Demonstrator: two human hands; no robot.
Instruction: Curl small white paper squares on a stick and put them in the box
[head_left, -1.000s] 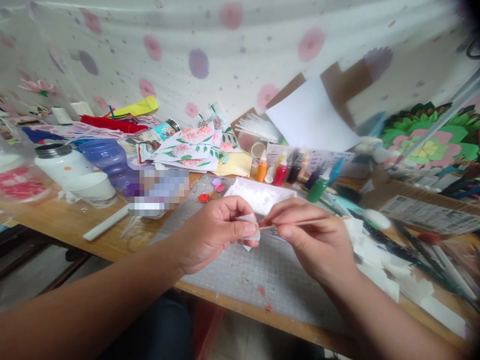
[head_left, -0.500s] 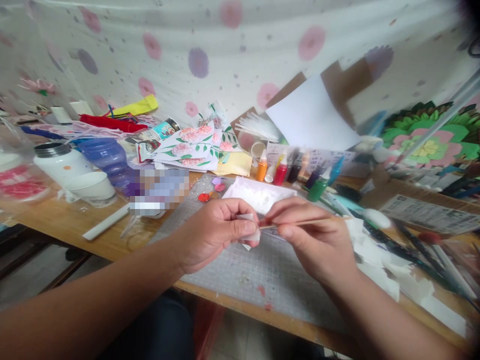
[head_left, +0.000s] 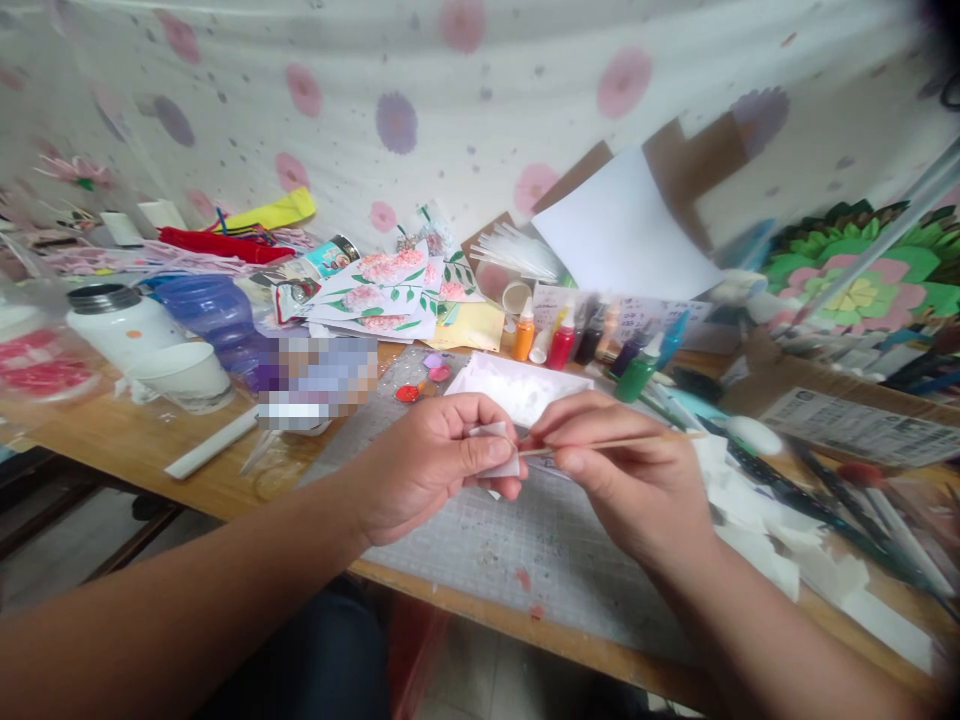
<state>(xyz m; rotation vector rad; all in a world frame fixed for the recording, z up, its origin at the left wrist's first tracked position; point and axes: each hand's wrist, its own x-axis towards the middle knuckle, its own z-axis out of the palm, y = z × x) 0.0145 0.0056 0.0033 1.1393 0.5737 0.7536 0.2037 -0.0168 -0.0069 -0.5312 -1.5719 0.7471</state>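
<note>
Between the thumb and fingers of my left hand (head_left: 457, 450) is pinched a small piece of white tissue (head_left: 491, 432). My right hand (head_left: 637, 465) is closed around a thin wooden stick (head_left: 604, 446), held nearly level. Its left end reaches the tissue at my left fingertips; the exact contact is hidden. Both hands hover over the grey cutting mat (head_left: 495, 580). Just behind them lies a white sheet or shallow tray (head_left: 525, 385). Small dabs of red paint (head_left: 407, 394) and purple paint (head_left: 433, 361) sit on the mat's far left part.
Paint bottles, among them an orange bottle (head_left: 523, 332), a red bottle (head_left: 561, 338) and a green bottle (head_left: 640, 372), stand behind. White paper scraps (head_left: 780, 540) and brushes lie right, near a cardboard box (head_left: 847, 415). A paper cup (head_left: 187, 378) and white jar (head_left: 124, 325) stand left.
The tissue in my left fingers has tilted slightly, and its lower tip shows less. My right hand and the stick have hardly moved.
</note>
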